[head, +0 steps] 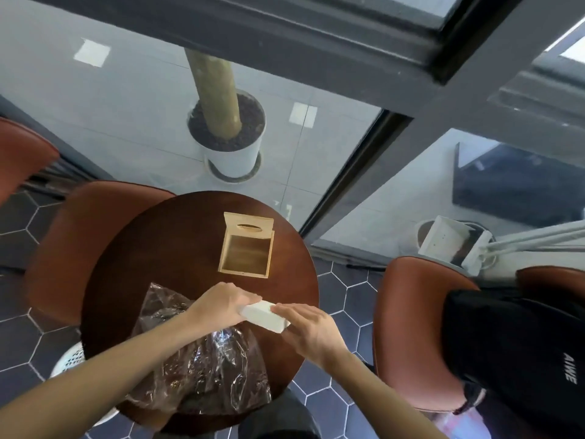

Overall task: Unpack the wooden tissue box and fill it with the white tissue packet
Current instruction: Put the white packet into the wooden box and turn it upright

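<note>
The wooden tissue box (246,255) stands open on the far part of the round dark-wood table (164,236), its slotted lid (248,226) tilted up at the back and its inside empty. Nearer to me, above the table, both hands hold the white tissue packet (262,315). My left hand (221,304) grips its left end from above. My right hand (308,327) grips its right end. Crumpled clear plastic wrapping (202,369) lies on the table under my left forearm.
Brown leather chairs stand at the left (79,245) and right (414,327) of the table; a black bag (519,353) sits on the right one. A white plant pot (231,137) stands beyond the glass. A white basket (71,359) is on the hexagon-tiled floor at lower left.
</note>
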